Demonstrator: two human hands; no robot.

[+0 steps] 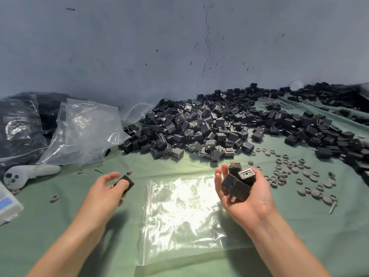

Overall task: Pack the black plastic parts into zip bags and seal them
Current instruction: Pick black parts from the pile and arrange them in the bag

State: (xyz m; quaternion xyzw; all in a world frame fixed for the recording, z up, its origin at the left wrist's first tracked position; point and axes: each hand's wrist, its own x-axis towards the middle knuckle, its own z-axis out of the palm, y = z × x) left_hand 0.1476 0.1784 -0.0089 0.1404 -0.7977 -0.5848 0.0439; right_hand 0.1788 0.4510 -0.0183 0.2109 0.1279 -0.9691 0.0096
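A clear empty zip bag [185,218] lies flat on the green cloth between my hands. My right hand [245,198], palm up to the right of the bag, holds three black plastic parts [237,183] stacked against the fingers. My left hand [105,188], left of the bag, pinches one black plastic part [125,183] between thumb and fingers. A large heap of the same black parts [199,126] lies beyond the bag against the wall and stretches away to the right.
Loose clear zip bags [85,130] lie at the left, with filled bags of black parts [20,124] behind them. Several grey rubber rings [295,172] are scattered to the right. A white controller [30,172], a plastic box [8,206] and two screws [332,206] lie on the cloth.
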